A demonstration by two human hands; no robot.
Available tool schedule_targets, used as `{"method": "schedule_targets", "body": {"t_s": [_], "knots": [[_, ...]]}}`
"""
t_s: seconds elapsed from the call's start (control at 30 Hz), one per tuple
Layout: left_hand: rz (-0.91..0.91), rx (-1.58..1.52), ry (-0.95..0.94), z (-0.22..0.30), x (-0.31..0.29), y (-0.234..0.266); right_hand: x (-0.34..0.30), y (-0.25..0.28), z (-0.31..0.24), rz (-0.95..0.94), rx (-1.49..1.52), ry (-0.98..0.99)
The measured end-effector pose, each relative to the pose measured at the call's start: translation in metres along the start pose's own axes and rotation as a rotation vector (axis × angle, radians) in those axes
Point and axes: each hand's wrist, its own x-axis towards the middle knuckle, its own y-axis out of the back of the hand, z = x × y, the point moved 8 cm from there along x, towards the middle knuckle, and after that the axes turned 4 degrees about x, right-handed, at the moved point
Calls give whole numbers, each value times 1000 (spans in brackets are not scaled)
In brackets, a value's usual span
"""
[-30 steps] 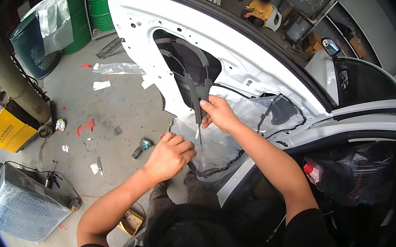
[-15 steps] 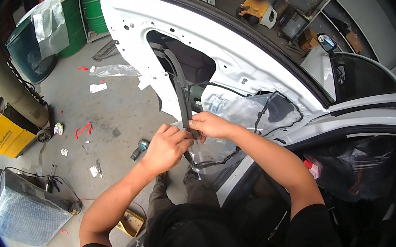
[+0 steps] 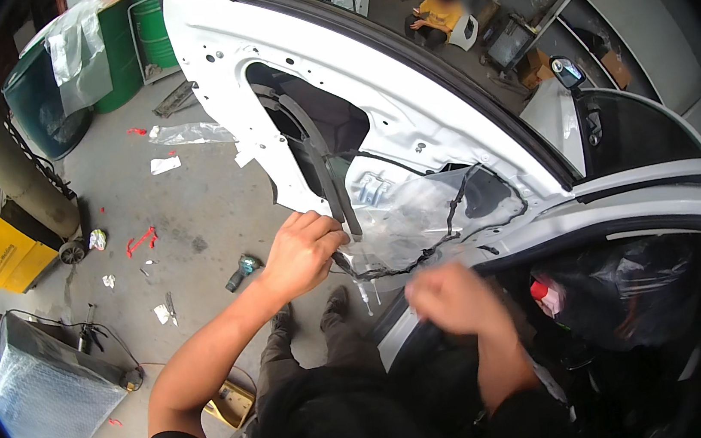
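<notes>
A white car door stands open in front of me, its inner panel bare. Clear plastic sheeting edged with black sealant covers its lower part. A dark grey rubber strip runs down from the door's large opening. My left hand is closed at the door's near end, beside the strip's lower end; its fingertips are hidden, so what they grip cannot be made out. My right hand, smeared by motion, is over the door sill, apart from the strip. White-tipped cables hang below the sheeting.
A cordless power tool lies on the floor left of my hands, near red scraps. Further left are a yellow wheeled machine and a bubble-wrapped box. Green drums stand behind. A person sits at the back right.
My right hand has let go of the strip and moved down and right, toward the sill. The left hand stays by the strip's lower end. The whole view has shifted slightly.
</notes>
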Motion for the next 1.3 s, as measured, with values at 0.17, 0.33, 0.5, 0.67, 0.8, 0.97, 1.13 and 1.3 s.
{"method": "schedule_targets", "body": {"t_s": [0.17, 0.33, 0.5, 0.67, 0.8, 0.97, 1.13, 1.3], "knots": [[-15, -26, -1, 12, 11, -10, -14, -45, 71, 312, -186, -63], [-48, 71, 25, 19, 21, -10, 18, -54, 52, 383, 36, 25], [-8, 190, 132, 8, 40, 1, 27, -71, 64, 542, -226, 144], [-30, 219, 260, -17, 51, 7, 18, -63, 38, 512, -301, 107], [-91, 199, 242, -20, 67, 8, 16, -25, 40, 576, -234, 150], [-99, 196, 266, -19, 66, 4, 20, 20, 28, 486, -148, 133], [-2, 306, 147, -19, 88, 10, 16, 23, 3, 384, -187, 95], [-40, 279, 119, -22, 88, 3, 23, 24, 15, 458, -138, 111]]}}
